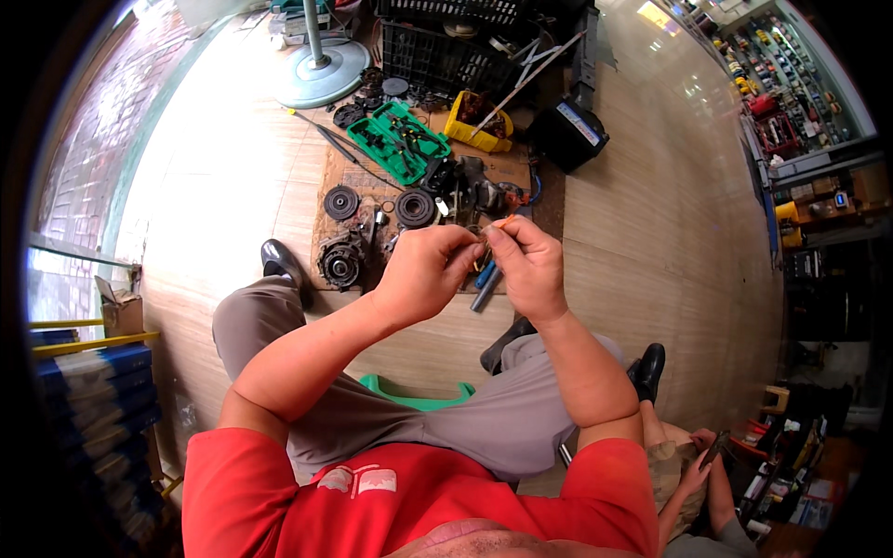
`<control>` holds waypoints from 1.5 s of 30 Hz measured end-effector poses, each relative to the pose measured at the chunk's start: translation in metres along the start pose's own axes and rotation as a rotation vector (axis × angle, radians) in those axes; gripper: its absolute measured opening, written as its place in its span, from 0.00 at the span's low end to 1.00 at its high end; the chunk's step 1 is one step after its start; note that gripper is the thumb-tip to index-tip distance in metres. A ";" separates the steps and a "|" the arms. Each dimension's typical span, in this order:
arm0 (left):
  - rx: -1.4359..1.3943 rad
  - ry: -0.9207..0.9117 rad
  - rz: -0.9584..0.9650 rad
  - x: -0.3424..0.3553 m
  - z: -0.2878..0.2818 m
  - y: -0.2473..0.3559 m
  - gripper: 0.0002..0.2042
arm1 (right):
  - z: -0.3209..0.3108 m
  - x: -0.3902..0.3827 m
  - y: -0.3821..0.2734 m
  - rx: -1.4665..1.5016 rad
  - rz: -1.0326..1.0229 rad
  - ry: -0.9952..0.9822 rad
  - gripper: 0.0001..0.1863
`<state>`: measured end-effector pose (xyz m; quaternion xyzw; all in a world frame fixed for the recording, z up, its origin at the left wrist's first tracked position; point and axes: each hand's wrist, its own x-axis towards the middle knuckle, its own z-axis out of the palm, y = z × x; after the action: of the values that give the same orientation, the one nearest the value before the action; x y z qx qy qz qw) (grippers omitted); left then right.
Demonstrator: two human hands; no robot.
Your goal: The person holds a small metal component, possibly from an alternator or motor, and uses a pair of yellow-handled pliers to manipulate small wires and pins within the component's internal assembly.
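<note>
My left hand (pixel 430 272) and my right hand (pixel 530 272) meet fingertip to fingertip above the parts on the floor, both closed in a pinch. A small, thin orange piece (pixel 505 221) shows at my right fingertips; its kind is too small to tell. What my left fingers pinch is hidden. Beyond my hands lie a metal machine part (pixel 484 192), a dark round pulley (pixel 415 207) and a smaller disc (pixel 341 202). Left of my left hand sits a round machine housing (pixel 342 261). A grey tube-shaped piece (pixel 486 291) lies beneath my right hand.
Farther off are an open green tool case (pixel 398 139), a yellow bin (pixel 462 130), a black battery (pixel 567 133), a black crate (pixel 437 58) and a round stand base (pixel 322 76). At lower right another person's hand (pixel 693 472) holds a phone. Stacked blue boxes (pixel 98 391) stand left.
</note>
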<state>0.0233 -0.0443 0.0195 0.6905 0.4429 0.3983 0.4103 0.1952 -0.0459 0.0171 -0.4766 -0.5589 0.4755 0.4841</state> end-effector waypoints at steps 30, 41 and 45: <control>-0.657 -0.276 -0.340 0.005 -0.010 -0.005 0.12 | -0.003 0.000 -0.005 0.189 0.118 -0.111 0.05; 0.271 0.112 0.189 -0.003 -0.001 -0.006 0.06 | 0.008 -0.003 -0.007 0.114 0.198 -0.035 0.06; 0.361 0.156 0.315 -0.004 0.002 -0.009 0.05 | 0.005 -0.003 -0.001 0.114 0.177 -0.048 0.06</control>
<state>0.0210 -0.0463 0.0099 0.7803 0.4242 0.4238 0.1778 0.1904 -0.0491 0.0172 -0.4844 -0.4979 0.5588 0.4530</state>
